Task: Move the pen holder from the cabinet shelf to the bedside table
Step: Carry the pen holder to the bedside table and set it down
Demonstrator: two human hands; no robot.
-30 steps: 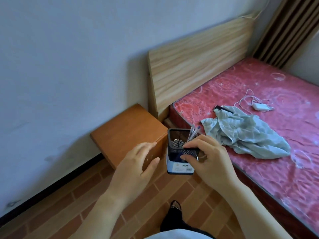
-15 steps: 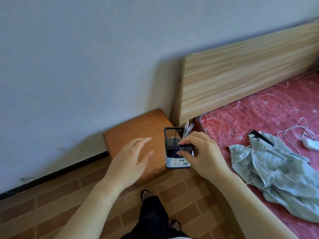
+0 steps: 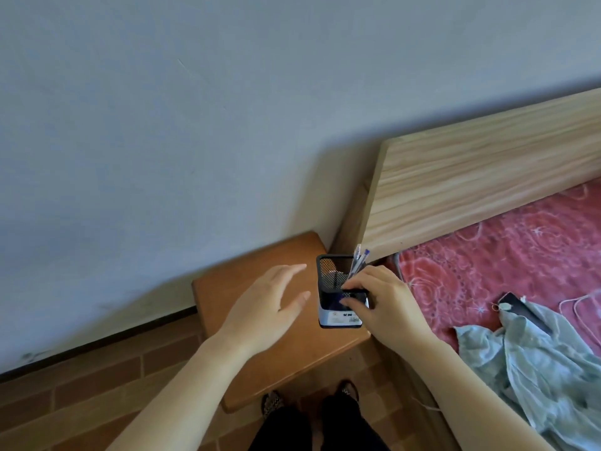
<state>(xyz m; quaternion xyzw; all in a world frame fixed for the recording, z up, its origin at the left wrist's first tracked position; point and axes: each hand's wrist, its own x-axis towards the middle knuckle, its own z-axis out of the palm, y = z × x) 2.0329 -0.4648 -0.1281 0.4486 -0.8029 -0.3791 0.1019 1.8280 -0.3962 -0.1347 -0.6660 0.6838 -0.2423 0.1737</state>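
1. Right hand [image 3: 387, 307] has its grip pinched on the pen holder [image 3: 340, 292] rim, pens [image 3: 357, 262] inside; left hand [image 3: 270, 309] hovers open beside it.
2. Holder is over the table [image 3: 286, 362], near the bed-side edge; touchdown unclear.
3. Placing step: settle it flat, then let go.

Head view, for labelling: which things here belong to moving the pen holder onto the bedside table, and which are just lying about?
Part of the job:
- pen holder, with pens
- bedside table
- right hand, its grip on the holder's rim
- left hand, open above the table

Just lying about:
- green cloth
- phone
- white cable
- bed
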